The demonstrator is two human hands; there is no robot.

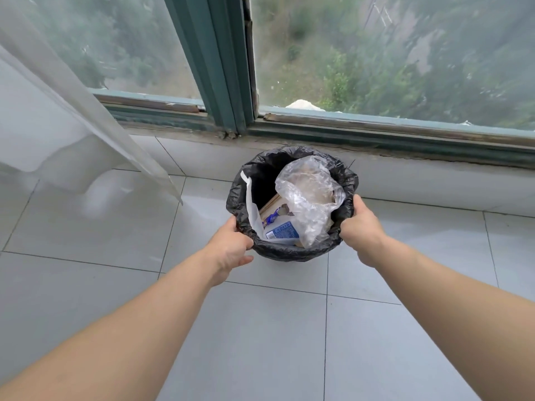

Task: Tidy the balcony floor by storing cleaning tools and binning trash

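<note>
A round trash bin (289, 253) lined with a black bag stands on the tiled floor close to the low wall under the window. My left hand (231, 247) grips its rim on the near left, and my right hand (362, 227) grips the rim on the right. Inside lie a crumpled clear plastic bag (309, 195), a white plastic bag (253, 215) along the left wall, a blue-labelled packet (282, 231) and a piece of cardboard (270, 205).
A sheer white curtain (72, 111) hangs at the left, its hem near the floor beside the bin. Behind the bin run a low tiled wall (434, 180) and the green-framed window (228, 68). Pale floor tiles (260, 328) stretch toward me.
</note>
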